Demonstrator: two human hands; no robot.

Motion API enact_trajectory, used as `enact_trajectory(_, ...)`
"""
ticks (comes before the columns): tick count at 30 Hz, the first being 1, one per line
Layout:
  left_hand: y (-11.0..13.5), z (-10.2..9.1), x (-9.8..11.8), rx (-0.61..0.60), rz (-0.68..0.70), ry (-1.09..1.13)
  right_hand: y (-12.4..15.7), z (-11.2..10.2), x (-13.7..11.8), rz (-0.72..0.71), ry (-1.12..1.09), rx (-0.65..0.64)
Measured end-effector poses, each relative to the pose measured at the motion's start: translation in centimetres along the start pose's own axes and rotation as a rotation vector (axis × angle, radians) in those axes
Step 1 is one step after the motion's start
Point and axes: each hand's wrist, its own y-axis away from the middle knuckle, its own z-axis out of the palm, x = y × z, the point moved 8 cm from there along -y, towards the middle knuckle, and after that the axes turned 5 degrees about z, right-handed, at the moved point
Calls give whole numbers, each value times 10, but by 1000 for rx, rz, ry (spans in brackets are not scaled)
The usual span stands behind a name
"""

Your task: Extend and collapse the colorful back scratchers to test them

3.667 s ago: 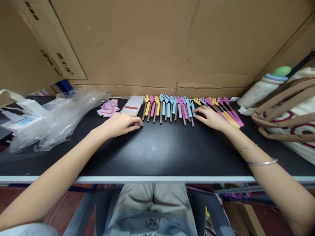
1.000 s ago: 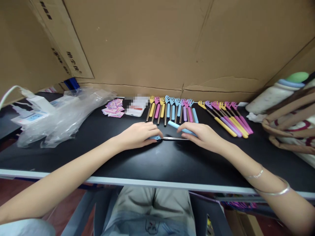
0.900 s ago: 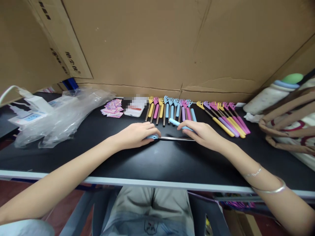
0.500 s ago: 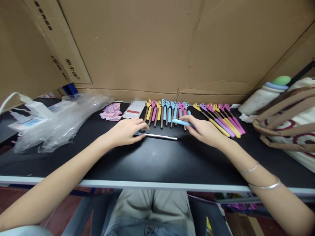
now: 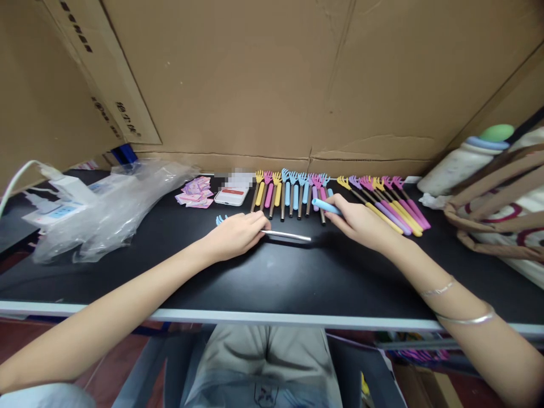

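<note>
My left hand (image 5: 237, 235) is closed around a back scratcher (image 5: 289, 236) that has a blue claw head and a bare metal rod. Its claw shows past the back of the hand, and the rod points right, just above the black table. My right hand (image 5: 356, 221) grips a light blue handle sleeve (image 5: 326, 206), its end tilted up to the left. The rod's tip and the sleeve are apart. Behind them lies a row of back scratcher heads on metal rods with loose handle sleeves (image 5: 287, 194) in several colours. Right of it, several scratchers with handles fitted (image 5: 395, 212) lie side by side.
Clear plastic bags (image 5: 114, 212) and a power strip (image 5: 63, 212) lie at the left. Pink paper labels (image 5: 195, 192) and a phone (image 5: 232, 195) are at the back. A white bottle (image 5: 459, 164) and a cloth bag (image 5: 501, 209) stand right. Cardboard (image 5: 238, 85) walls the back.
My left hand has shifted right along the rod, so the blue claw now shows behind it. My right hand has moved slightly right with the sleeve. The view has shifted a little.
</note>
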Motion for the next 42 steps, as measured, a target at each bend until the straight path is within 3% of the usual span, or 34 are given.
enact_trajectory(6,5,-6,-17,-23,-150,-45,-1,-2,-1,-9,-15,-9)
enact_trajectory(11,8,-20,-28,103,-258,-105,0,3,2,-28,126,-30)
enact_trajectory(19,8,-29,-23,237,-133,-148,-2,12,7,-47,164,-32)
enact_trajectory(42,8,-35,-17,287,-102,-129,0,14,3,-98,134,-59)
